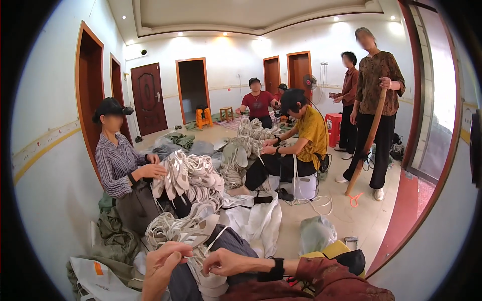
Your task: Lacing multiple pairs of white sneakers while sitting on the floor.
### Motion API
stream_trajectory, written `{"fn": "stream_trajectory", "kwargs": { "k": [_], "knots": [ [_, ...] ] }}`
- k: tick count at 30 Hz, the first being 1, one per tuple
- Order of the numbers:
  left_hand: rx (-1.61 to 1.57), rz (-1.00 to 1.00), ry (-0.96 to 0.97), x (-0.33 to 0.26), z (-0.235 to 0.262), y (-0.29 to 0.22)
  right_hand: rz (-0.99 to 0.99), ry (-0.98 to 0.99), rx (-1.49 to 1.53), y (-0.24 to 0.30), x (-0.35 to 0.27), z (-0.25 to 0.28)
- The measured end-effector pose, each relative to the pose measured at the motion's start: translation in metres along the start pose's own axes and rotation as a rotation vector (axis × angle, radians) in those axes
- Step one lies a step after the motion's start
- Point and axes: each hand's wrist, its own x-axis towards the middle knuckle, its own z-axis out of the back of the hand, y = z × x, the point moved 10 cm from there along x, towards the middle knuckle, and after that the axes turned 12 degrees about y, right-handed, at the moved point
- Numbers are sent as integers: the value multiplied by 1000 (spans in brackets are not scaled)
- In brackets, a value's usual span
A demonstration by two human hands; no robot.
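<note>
My left hand (165, 261) is raised at the lower middle, its thumb and fingers pinched together. To its right, my right hand (224, 263) has curled fingers, with a black band on the wrist. Whatever sits between the fingertips of either hand is too small to make out. Beneath and just beyond both hands, white-and-grey shoe uppers (198, 232) lie on my lap in a heap with cream laces. One loose lace (217, 238) runs up near my right hand. Dark trousers (233, 242) show under the uppers.
A person in a striped shirt (114, 163) handles more uppers (175, 175) at the left. Another in yellow (310, 131) sits on a white stool (305, 186). A standing person (379, 75) holds a wooden pole (370, 138). White sacking (258, 220) and a clear plastic bag (317, 233) lie nearby.
</note>
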Motion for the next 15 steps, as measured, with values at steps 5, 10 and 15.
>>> {"fn": "stream_trajectory", "kwargs": {
  "k": [5,10,15],
  "knots": [
    [76,190,-125,-6,16,101,165,22,332,96,-30,39],
    [273,87,134,2,-33,105,246,-27,347,163,-61,60],
    [159,187,196,6,-55,68,603,-3,404,227,-85,73]
  ]
}}
